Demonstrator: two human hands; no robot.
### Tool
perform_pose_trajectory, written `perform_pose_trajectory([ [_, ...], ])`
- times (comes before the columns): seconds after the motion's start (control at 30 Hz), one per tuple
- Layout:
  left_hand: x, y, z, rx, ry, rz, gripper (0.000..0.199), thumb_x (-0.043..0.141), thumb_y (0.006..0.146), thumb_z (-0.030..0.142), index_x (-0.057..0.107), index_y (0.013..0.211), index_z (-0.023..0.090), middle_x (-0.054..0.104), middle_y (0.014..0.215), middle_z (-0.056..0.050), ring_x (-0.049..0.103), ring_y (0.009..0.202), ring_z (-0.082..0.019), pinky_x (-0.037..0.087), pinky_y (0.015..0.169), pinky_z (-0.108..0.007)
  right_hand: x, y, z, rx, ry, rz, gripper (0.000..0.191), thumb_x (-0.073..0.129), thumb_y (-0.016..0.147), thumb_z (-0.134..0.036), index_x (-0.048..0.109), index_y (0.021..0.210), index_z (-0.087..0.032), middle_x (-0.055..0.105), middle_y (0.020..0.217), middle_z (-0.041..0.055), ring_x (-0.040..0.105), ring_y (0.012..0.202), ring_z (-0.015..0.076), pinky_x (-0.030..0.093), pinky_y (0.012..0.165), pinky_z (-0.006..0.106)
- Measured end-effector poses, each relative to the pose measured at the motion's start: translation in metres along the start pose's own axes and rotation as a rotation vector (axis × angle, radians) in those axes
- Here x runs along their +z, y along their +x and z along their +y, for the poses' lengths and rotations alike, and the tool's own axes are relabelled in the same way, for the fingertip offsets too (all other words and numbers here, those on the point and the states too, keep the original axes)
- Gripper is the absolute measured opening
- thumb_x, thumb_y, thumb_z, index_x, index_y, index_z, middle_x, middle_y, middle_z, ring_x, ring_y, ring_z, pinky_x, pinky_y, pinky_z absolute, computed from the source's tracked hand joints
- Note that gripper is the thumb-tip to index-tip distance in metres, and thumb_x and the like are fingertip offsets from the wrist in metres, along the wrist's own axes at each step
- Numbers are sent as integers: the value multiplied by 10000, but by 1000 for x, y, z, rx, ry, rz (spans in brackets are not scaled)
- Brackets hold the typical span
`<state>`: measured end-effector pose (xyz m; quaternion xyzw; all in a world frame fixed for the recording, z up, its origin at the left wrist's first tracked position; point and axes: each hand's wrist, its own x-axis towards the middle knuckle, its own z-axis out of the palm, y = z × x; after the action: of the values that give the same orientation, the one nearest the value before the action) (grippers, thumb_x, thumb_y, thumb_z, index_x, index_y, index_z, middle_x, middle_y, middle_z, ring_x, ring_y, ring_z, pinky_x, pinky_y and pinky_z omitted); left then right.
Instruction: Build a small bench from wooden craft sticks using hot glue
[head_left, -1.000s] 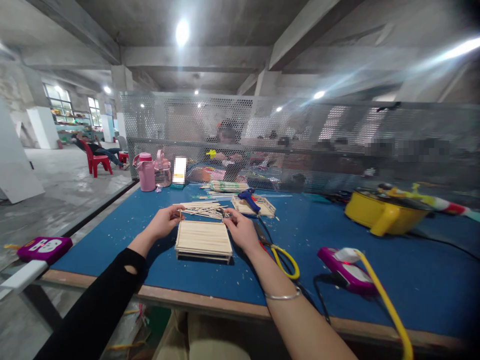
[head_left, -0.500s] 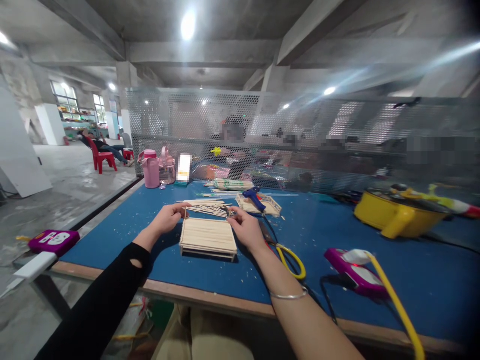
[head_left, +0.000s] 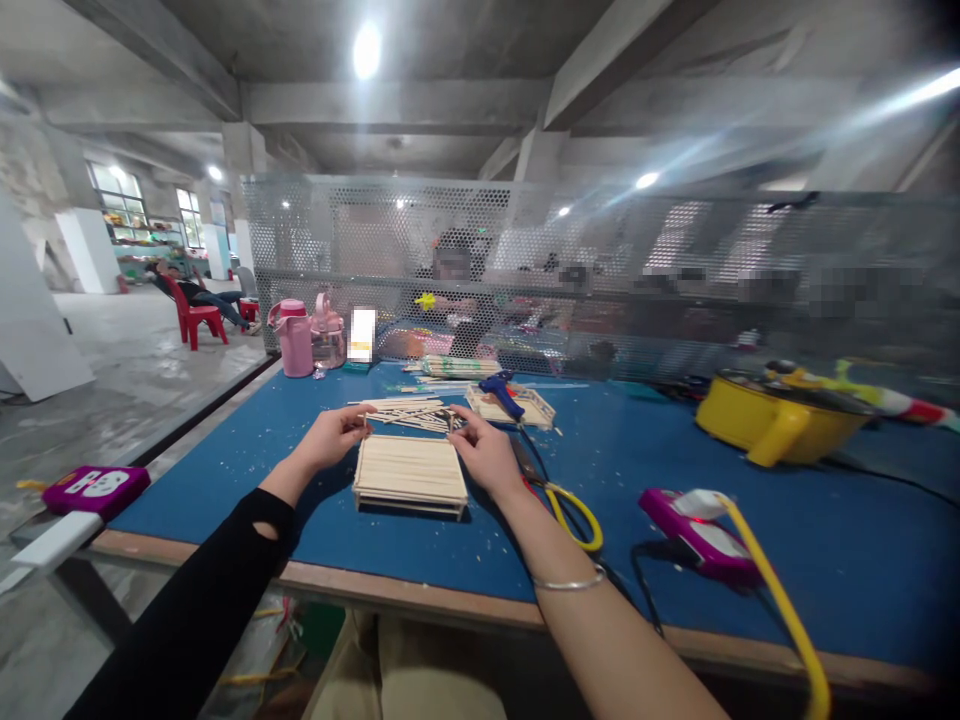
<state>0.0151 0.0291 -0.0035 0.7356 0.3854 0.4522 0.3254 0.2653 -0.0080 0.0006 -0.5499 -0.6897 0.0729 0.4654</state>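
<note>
A small model bed-like structure of pale wooden sticks (head_left: 409, 468), with a flat slatted top, sits on the blue table in front of me. My left hand (head_left: 334, 438) is closed in a pinch at its far left corner, on a short upright stick. At the far right corner my right hand (head_left: 484, 452) pinches another short upright stick. Behind the structure, loose wooden sticks (head_left: 409, 412) lie in a pile. A blue glue gun (head_left: 502, 394) rests on a second stick-built piece (head_left: 537, 408). Yellow-handled scissors (head_left: 576, 518) lie beside my right forearm.
Purple power strips lie at the right (head_left: 701, 540) and at the left table corner (head_left: 96, 490). A yellow pot (head_left: 776, 420) stands far right. A pink thermos (head_left: 295, 340) and a lit phone (head_left: 361, 335) stand before the perforated metal screen (head_left: 300, 230). A person sits behind it.
The view has shifted slightly, so everything sits a little further left. Both hands stay at the structure's far corners, with hardly any movement.
</note>
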Motion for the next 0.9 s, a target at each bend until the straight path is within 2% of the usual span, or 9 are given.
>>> perform_pose_trajectory([
  [0.37,0,0,-1,38,88,-53,487,518,726,290,534,1154,58,680,863,-132,626,784,-203,453,759,-321,-1,-1,-3,23,-16,-15,472,499,704,-192,517,1174,-159,668,685,7,598,646,148,439,683,276],
  [0.6,0,0,-1,38,72,-47,620,528,730,314,395,1277,53,683,855,-115,620,783,-188,453,745,-304,-1,-1,-3,29,-2,-8,445,502,700,-197,528,1144,-169,665,678,-1,596,631,143,439,664,266],
  [0.7,-1,0,0,34,60,-45,612,539,725,321,415,1263,59,684,870,-117,621,791,-187,448,753,-302,-1,-1,-3,25,-7,-10,423,501,700,-196,542,1120,-170,663,673,0,595,625,145,438,657,267],
  [0.9,0,0,1,15,73,-36,524,580,693,374,563,1126,80,685,818,-101,613,708,-187,453,693,-294,1,0,-1,14,6,-8,422,502,698,-197,543,1117,-173,664,672,-1,598,628,147,438,662,268],
])
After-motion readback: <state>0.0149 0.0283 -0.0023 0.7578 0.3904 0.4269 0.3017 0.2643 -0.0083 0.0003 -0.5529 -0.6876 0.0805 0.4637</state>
